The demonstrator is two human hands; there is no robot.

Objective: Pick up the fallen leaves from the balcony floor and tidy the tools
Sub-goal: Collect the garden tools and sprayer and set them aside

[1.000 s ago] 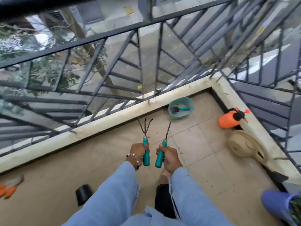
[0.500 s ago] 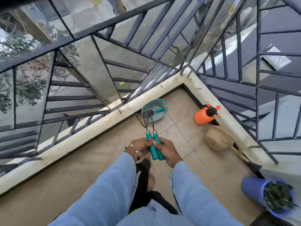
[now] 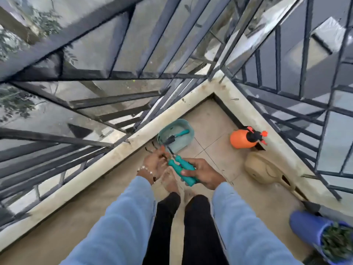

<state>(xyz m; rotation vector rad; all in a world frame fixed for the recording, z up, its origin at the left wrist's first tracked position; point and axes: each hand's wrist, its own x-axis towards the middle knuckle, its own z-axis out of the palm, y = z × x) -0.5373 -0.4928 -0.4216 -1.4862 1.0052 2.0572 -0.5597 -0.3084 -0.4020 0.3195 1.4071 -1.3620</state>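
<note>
Tool-tidying step. Right hand fingers wrapped round two teal-handled tools; left hand near their metal ends, grip blurred, cannot tell. Next: lower both into teal tray by floor's corner ledge.

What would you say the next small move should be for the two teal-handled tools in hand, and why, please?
Probably lower both into the teal plastic tub just ahead. The right hand grips the two teal-handled hand tools together, the left hand is at their metal ends, and the tub against the ledge already holds a similar teal-handled tool, so it seems to be where tools go.
</note>
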